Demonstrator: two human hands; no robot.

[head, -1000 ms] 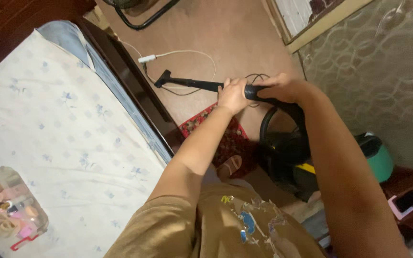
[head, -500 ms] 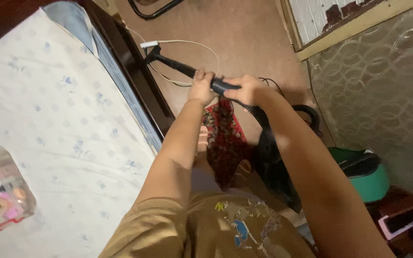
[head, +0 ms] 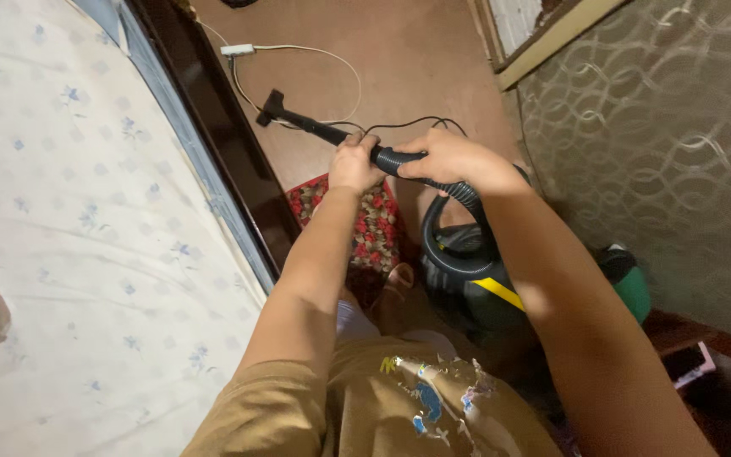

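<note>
Brown floor [head: 416, 59] fills the narrow strip between a bed [head: 86, 211] on the left and a patterned wall [head: 670, 144] on the right. Largest of all is the bed, covered in a white sheet with small blue flowers and edged by a dark wooden frame [head: 213, 144]. Next in size is the black vacuum cleaner body [head: 467, 271] with a yellow stripe, standing on the floor just beside the person's foot and close to a red flowered mat [head: 365, 220]. A green container [head: 632, 288] sits behind it, near the wall.

From the vacuum a ribbed black hose [head: 446, 190] curves up into the person's hands. The right hand [head: 450, 156] is closed around the hose where it meets the wand, and the left hand [head: 353, 165] is wrapped around the black wand [head: 310, 129] just ahead of it (the two hands almost touch). The wand slants away toward the bed frame and ends in a small black nozzle [head: 271, 106], held low over the floor; whether it touches the floor cannot be told.

A white cable with a plug block [head: 239, 50] loops across the floor beyond the nozzle, and a thin black cord [head: 408, 125] runs near the hands.
</note>
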